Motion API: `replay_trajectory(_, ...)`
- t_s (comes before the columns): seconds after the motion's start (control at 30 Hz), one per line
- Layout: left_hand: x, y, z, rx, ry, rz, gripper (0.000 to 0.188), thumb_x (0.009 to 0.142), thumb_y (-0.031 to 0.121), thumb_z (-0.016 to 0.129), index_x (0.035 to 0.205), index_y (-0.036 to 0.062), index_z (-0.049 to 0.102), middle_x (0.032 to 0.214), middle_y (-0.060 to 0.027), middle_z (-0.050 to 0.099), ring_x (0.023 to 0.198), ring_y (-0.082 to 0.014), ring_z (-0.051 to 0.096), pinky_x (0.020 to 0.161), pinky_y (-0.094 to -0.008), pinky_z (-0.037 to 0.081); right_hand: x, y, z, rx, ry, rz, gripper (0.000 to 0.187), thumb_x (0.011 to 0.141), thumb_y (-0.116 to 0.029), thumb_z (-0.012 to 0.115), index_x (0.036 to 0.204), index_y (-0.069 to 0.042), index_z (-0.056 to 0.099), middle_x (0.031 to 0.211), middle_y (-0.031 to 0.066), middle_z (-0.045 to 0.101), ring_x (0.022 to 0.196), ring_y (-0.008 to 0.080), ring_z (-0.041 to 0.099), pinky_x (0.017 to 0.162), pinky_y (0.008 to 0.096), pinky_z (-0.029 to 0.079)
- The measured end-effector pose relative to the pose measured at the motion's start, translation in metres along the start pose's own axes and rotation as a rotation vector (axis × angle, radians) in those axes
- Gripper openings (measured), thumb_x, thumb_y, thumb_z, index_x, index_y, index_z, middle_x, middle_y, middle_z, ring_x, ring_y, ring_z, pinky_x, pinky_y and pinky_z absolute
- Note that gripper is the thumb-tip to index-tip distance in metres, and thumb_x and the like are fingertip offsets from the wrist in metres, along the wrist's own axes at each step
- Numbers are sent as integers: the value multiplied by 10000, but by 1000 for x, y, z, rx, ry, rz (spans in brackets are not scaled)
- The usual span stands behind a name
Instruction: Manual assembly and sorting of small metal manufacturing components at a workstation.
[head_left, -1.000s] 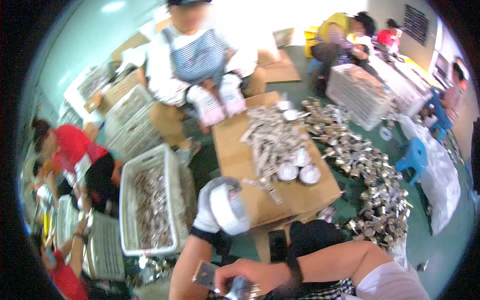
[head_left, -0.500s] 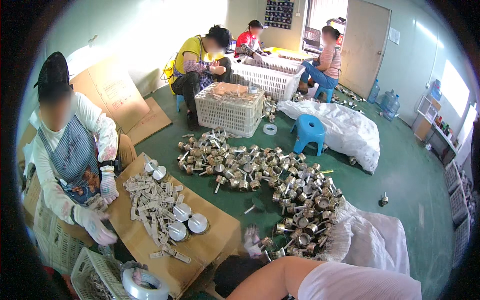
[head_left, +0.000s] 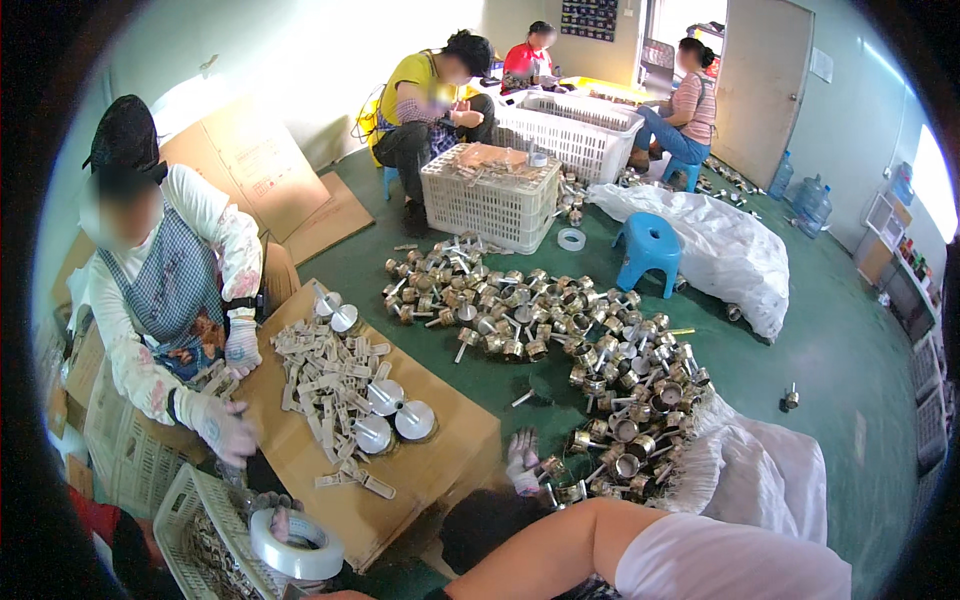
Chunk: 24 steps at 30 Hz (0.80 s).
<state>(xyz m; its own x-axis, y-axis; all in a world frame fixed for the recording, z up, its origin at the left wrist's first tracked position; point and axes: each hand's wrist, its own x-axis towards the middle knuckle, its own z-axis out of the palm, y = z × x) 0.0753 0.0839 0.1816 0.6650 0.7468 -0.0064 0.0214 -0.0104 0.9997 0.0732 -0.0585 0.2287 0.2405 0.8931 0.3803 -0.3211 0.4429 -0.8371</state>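
My right arm (head_left: 570, 545), bare below a white sleeve, crosses the bottom from the right. Its hand lies past the lower edge, and my left hand does not show. A dark rounded shape (head_left: 488, 522) is behind my forearm. A grey glove (head_left: 522, 460) rests beside the metal cups (head_left: 630, 430); whether a hand is in it I cannot tell. At lower left a clear tape roll (head_left: 297, 562) sits on a white crate (head_left: 180, 515) of small parts, with another glove shape (head_left: 272, 503) behind it. Grey clips (head_left: 325, 375) and funnel-like metal cups (head_left: 415, 420) lie on a cardboard sheet (head_left: 450, 445).
A co-worker (head_left: 175, 270) in white gloves sits at the left by the cardboard. Several others sit at the back around white crates (head_left: 490, 205). A blue stool (head_left: 648, 255) and white sacks (head_left: 740, 255) stand on the green floor (head_left: 840, 370).
The whole view has shifted, so the scene sits further right and slightly higher. More of my forearm shows along the bottom. The cups and gloves look unmoved.
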Motion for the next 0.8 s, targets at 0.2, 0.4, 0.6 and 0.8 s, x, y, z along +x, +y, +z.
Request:
replay_trajectory(0.2, 1, -2, 1, -23, 4, -19, 278, 789, 223, 582, 987, 28, 591, 939, -118, 627, 847, -235, 598, 794, -337, 482, 1, -3, -4, 48, -1, 37, 249, 747, -116, 769, 906, -45, 592, 826, 63, 627, 749, 137, 608, 656, 288, 477)
replay_trajectory(0.4, 4, -5, 1, -33, 7, -31, 262, 788, 199, 579, 984, 25, 593, 941, -121, 629, 847, -237, 601, 792, -338, 487, 1, -4, -7, 26, 3, 16, 241, 746, -88, 756, 914, -48, 589, 849, 60, 613, 771, 146, 594, 676, 296, 472)
replay_trajectory(0.6, 4, -7, 0, -47, 6, -37, 246, 788, 175, 577, 981, 23, 595, 942, -125, 631, 847, -239, 605, 790, -339, 492, 1, -7, -9, 14, 18, -4, 239, 746, -96, 754, 913, -57, 587, 863, 54, 602, 766, 142, 564, 680, 297, 459)
replay_trajectory(0.8, 4, -9, 0, -55, 4, -37, 232, 788, 150, 574, 978, 20, 597, 943, -129, 634, 847, -240, 608, 788, -340, 496, 0, -3, -10, 38, 48, -20, 243, 745, -88, 751, 913, -51, 580, 857, 54, 592, 761, 141, 555, 678, 293, 449)
